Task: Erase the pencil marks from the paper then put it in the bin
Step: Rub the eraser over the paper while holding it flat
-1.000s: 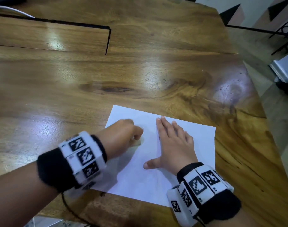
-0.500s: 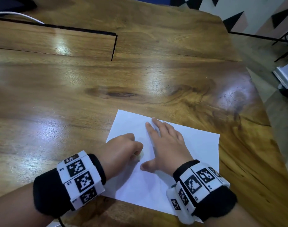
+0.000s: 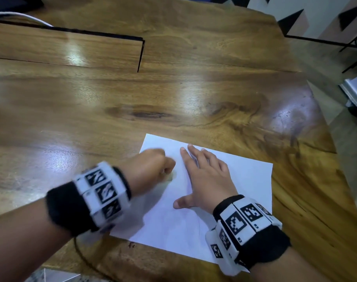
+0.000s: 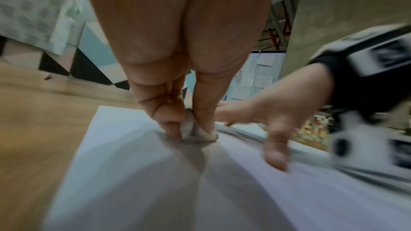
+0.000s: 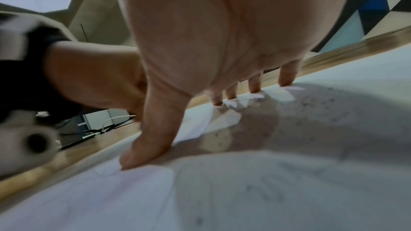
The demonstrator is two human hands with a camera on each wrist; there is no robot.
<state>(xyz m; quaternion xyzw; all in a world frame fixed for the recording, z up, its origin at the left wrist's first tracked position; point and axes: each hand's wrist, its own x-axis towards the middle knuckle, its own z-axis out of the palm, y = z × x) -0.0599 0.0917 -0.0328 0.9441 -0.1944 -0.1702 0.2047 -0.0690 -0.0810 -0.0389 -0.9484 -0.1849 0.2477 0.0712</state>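
A white sheet of paper point(image 3: 242, 180) lies flat near the front right of the wooden table point(image 3: 173, 94). My left hand point(image 3: 151, 169) is curled over its left part and pinches a small pale eraser point(image 4: 195, 131) whose end presses on the paper point(image 4: 155, 182). My right hand point(image 3: 206, 178) lies flat on the sheet with fingers spread and thumb out, holding it down. In the right wrist view the fingertips point(image 5: 286, 80) and thumb press on the paper point(image 5: 311, 164), which carries faint pencil lines and dark eraser crumbs. No bin is in view.
A raised wooden panel with a dark edge point(image 3: 141, 55) sits at the back left of the table. A white cable point(image 3: 21, 16) runs along the far left corner. The table's right edge point(image 3: 340, 151) drops to the floor beside the paper.
My left hand with the eraser has shifted back and forth over the left part of the sheet. My right hand stays pressed flat on the paper.
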